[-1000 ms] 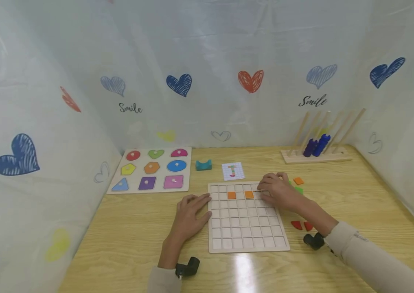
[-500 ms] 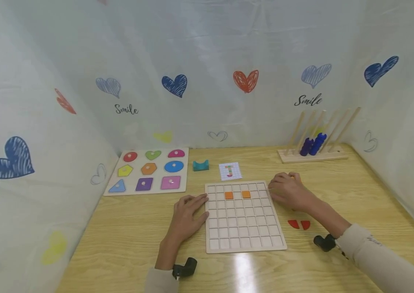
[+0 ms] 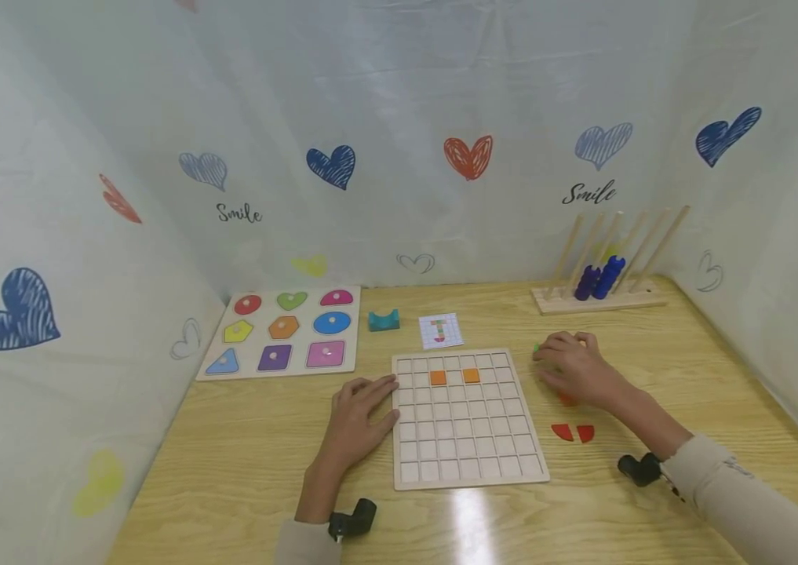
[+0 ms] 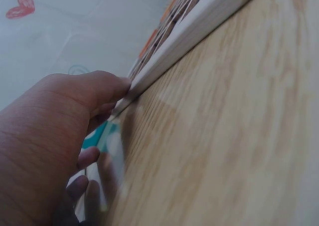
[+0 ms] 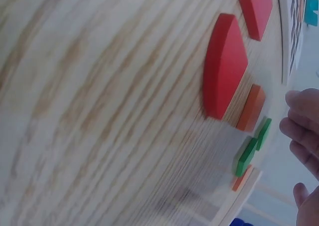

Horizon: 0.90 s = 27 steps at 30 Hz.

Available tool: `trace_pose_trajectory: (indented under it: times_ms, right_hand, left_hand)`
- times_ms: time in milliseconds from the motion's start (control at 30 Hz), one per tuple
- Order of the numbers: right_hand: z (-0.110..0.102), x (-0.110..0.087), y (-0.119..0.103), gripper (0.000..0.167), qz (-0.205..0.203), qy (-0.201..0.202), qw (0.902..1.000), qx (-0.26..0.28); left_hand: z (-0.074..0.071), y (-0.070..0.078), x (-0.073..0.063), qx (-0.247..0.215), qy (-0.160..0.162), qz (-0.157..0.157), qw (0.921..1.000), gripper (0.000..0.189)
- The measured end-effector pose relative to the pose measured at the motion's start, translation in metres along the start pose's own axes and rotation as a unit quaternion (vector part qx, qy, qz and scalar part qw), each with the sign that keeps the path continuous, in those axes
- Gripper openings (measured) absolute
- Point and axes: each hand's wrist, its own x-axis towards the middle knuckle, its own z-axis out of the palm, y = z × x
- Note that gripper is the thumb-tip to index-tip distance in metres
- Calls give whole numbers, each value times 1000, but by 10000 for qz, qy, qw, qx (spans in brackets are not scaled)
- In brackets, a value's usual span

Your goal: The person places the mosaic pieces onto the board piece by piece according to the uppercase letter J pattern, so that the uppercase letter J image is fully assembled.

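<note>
A pale wooden grid board (image 3: 469, 439) lies in the middle of the table, with an orange square tile (image 3: 438, 378) and a second orange tile (image 3: 471, 376) in its second row from the far side. My left hand (image 3: 358, 420) touches the board's left edge with thumb and fingertips; the left wrist view shows the thumb against the side. My right hand (image 3: 578, 369) hovers right of the board over loose pieces, fingers loosely bent. In the right wrist view, an orange piece (image 5: 251, 109), a green piece (image 5: 245, 157) and another green piece (image 5: 264, 134) lie apart from the fingers.
Two red quarter-round pieces (image 3: 562, 432) lie right of the board. Behind it are a card (image 3: 441, 331) with a J pattern and a teal block (image 3: 384, 320). A shape puzzle (image 3: 278, 333) lies at back left, a peg rack (image 3: 599, 302) at back right.
My right hand has moved from the board's upper right corner rightward over the loose pieces. The left hand has stayed at the board's edge. The head view has shifted slightly.
</note>
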Motion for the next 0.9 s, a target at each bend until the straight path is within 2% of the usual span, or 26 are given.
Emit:
trace_pose_trajectory:
  times_ms: [333, 633, 900]
  right_hand:
    - [-1, -9, 13, 26, 259, 11, 9996, -104]
    - [-3, -15, 21, 22, 637, -388, 9967, -322]
    - [-4, -18, 25, 23, 804, -415, 9954, -307]
  left_hand:
    - [1, -1, 0, -4, 15, 16, 10000, 48]
    - [1, -1, 0, 24, 31, 67, 10000, 48]
    - [0, -1, 0, 30, 57, 118, 9999, 48]
